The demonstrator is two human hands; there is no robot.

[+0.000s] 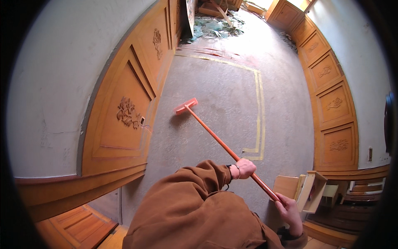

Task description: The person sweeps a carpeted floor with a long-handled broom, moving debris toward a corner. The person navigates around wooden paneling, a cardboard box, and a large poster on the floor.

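Both of my hands grip the orange-red handle [214, 135] of a broom, which slants from lower right to upper left. My left hand [244, 168] is closed around the handle partway along, with a bracelet at the wrist. Near the handle's end, my right hand [288, 208] holds it with the thumb along the top. The broom's pink-red head [186, 106] is out over the grey floor [211, 84], and a dark shadow falls just below it. Bristles cannot be made out.
Carved wooden panelling lines the left wall [124, 124] and right wall [335, 102]. Yellow tape [259, 109] marks the floor. Broken glass [214, 28] and wood scraps lie at the far end. Wooden drawers [314, 191] stand beside my right hand. Wires stick out from a wall socket [142, 120].
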